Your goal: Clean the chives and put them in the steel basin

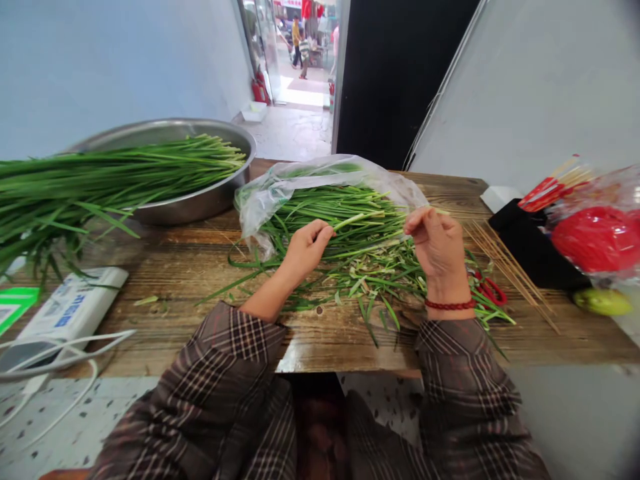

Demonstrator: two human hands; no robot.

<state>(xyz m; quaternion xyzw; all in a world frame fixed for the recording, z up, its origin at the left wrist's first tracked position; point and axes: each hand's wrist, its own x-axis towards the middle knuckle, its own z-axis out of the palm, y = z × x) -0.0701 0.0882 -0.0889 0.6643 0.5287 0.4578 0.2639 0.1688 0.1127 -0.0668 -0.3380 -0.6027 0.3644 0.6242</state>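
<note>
My left hand (pixel 306 250) is closed around a few garlic chives (pixel 357 219), whose pale stem ends point right toward my other hand. With fingertips pinched together, my right hand (pixel 439 247) hovers just right of those ends; what it holds, if anything, is too small to make out. Under and behind both hands lies a pile of garlic chives (pixel 325 203), partly inside a clear plastic bag (pixel 345 172). Loose leaves and pale trimmings (pixel 370 275) are scattered on the wooden table (pixel 175 293) in front of the pile.
A steel basin (pixel 185 208) at left bears a large bunch of chives (pixel 150 170) overhanging its rim. A white power strip (pixel 70 310) with cables lies nearer. Right of my right hand are red-handled scissors (pixel 493 291), thin wooden sticks (pixel 515 273) and a black box (pixel 537 250).
</note>
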